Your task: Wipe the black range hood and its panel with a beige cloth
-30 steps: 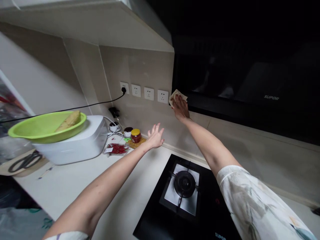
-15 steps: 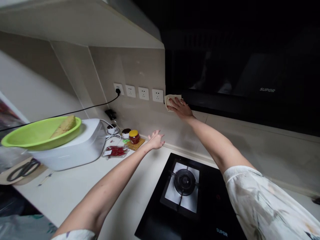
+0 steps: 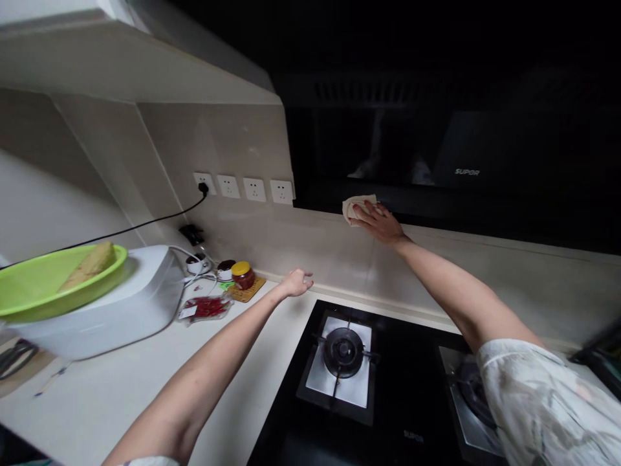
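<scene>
While I press the beige cloth (image 3: 359, 201) with my right hand (image 3: 385, 228) at the lower edge of the range hood (image 3: 436, 206), its grip spread over it, my left hand (image 3: 294, 283) is below the hood's left corner, fingers loosely apart.

Cloth (image 3: 353, 211), beige, at 2 o'clock; range hood (image 3: 412, 149), black with pale lettering (image 3: 466, 172), at 1 o'clock. Sleeve (image 3: 548, 401) at 4 o'clock: white, with a faint grey-green print. Stove (image 3: 405, 366) at 5 o'clock: black — silver plates (image 3: 358, 389) beneath black burners (image 3: 343, 353). At 8 o'clock: jar (image 3: 244, 279), dark red, with a yellow lid (image 3: 240, 268); packet (image 3: 208, 307), red through clear wrap. Bowl (image 3: 41, 279) at 9 o'clock: lime green. Sockets (image 3: 254, 189) at 10 o'clock: white — plug (image 3: 203, 189), black.
</scene>
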`<state>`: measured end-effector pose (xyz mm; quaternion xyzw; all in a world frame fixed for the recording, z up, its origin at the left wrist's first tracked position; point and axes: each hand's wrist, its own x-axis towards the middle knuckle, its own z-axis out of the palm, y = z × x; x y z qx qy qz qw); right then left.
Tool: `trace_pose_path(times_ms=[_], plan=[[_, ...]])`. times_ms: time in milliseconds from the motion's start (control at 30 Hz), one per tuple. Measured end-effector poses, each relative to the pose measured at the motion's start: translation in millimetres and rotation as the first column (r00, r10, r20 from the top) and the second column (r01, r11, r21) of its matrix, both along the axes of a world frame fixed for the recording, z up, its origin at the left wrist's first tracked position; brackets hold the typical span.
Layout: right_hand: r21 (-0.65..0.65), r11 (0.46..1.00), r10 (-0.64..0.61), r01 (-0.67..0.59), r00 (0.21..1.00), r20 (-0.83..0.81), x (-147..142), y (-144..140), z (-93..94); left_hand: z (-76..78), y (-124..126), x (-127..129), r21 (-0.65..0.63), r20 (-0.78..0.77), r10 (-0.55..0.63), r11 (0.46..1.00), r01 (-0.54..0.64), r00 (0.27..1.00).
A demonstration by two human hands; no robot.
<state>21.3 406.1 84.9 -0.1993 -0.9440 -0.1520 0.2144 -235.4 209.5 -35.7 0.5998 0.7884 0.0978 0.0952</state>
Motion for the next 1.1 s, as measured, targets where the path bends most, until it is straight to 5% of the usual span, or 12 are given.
trace_pose_path(times_ms=[267,500,667,867,1100], plan=[[0.044,0.996,-0.075,0.074,0.997,0.013,74,14,-3.9,21.9,20,52,0.134,-0.052,-0.046,0.99,0.053,0.998],[0.04,0.988,-0.143,0.146,0.987,-0.066,128,20,-9.7,77.2,44,108,0.383,-0.306,-0.029,0.912,0.151,0.952],[0.042,0.967,-0.247,0.253,0.962,-0.117,174,26,-18.0,110.7,79,139,0.339,-0.457,-0.026,0.919,0.201,0.889],[0.05,0.896,-0.422,0.442,0.88,-0.215,247,30,-30.9,107.9,103,153,0.416,-0.463,0.102,0.902,0.114,0.88],[-0.108,0.751,-0.62,0.651,0.638,-0.457,340,40,-44.1,110.7,100,145,0.368,-0.522,0.084,0.92,0.136,0.849]])
